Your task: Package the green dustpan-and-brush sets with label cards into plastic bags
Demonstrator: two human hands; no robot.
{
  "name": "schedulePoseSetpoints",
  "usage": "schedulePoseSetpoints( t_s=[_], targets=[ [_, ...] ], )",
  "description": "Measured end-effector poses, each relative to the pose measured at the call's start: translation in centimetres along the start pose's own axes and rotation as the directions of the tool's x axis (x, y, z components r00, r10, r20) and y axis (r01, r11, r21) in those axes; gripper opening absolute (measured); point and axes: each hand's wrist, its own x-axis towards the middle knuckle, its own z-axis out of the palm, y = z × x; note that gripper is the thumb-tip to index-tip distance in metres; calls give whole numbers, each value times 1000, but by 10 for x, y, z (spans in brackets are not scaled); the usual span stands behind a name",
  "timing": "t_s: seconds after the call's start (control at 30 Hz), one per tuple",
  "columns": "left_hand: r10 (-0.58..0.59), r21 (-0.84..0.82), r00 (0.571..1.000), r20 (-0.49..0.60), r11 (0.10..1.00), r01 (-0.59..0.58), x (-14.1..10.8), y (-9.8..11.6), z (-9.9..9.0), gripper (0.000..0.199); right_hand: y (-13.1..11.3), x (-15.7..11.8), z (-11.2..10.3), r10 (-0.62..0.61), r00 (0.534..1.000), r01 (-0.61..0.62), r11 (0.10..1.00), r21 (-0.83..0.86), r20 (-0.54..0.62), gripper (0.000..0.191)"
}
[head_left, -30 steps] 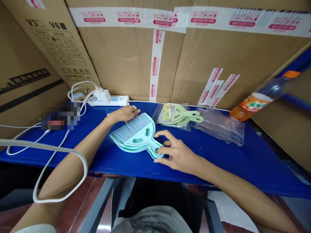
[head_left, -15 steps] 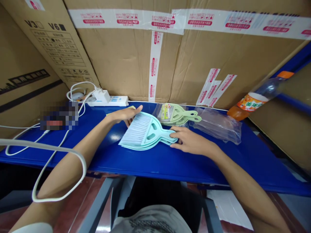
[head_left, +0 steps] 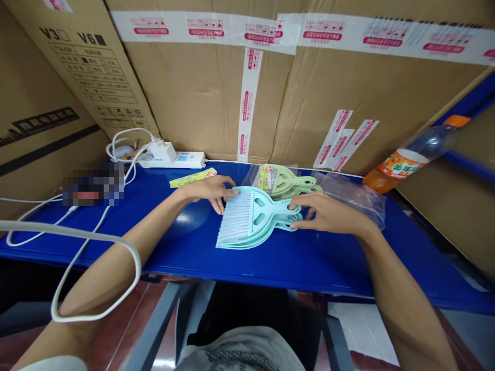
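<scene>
A light blue dustpan and brush set [head_left: 266, 219] lies nested together over the blue table, its white bristles facing left. My right hand [head_left: 325, 211] is closed around the handle end, thumb and fingers on the stacked handles. At the far bristle corner, my left hand [head_left: 211, 190] touches the edge with its fingertips; its fingers are apart. Behind the set lies a light green dustpan and brush set [head_left: 286, 180] in clear plastic with a yellow label. A yellow-green printed strip [head_left: 189, 178] rests beyond my left hand.
A clear plastic bag [head_left: 348, 196] lies to the right, near a tilted orange drink bottle [head_left: 406, 159]. A white power strip [head_left: 189, 159] with a plugged-in charger stands back left. White cables [head_left: 133, 257] loop across the left side. Cardboard [head_left: 204, 98] walls the back.
The light blue set has shifted right and slightly toward me, with my right hand on its handles. My left hand has moved a little right and down, uncovering the yellow-green strip.
</scene>
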Motion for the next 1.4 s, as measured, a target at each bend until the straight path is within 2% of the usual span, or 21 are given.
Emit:
schedulePoseSetpoints(
  t_s=[0.27,0.5,0.67,0.83,0.97,1.2,1.4],
  targets=[
    [1,-18,1000,26,1000,0,1,2,-1,73,7,2,3,-17,984,15,1000,10,180,51],
    [-15,-25,998,59,1000,17,4,-3,-3,82,9,5,10,-56,980,65,997,-44,190,54],
    [-13,-30,1000,8,999,13,7,-5,-2,90,7,4,8,-44,988,49,998,-27,148,46],
    [-5,17,1000,-10,1000,5,5,0,0,79,3,2,5,-39,993,46,997,-55,114,37],
    [0,49,1000,-4,999,0,7,-4,1,77,-2,0,3,-31,999,32,998,-58,27,40],
    [45,65,999,-6,997,-45,10,-10,0,68,-4,-1,-1,-119,990,120,993,2,-69,44],
    [48,108,997,-57,993,-42,12,-12,-3,56,-8,-2,-1,-35,994,28,997,-68,-104,31]
  ],
)
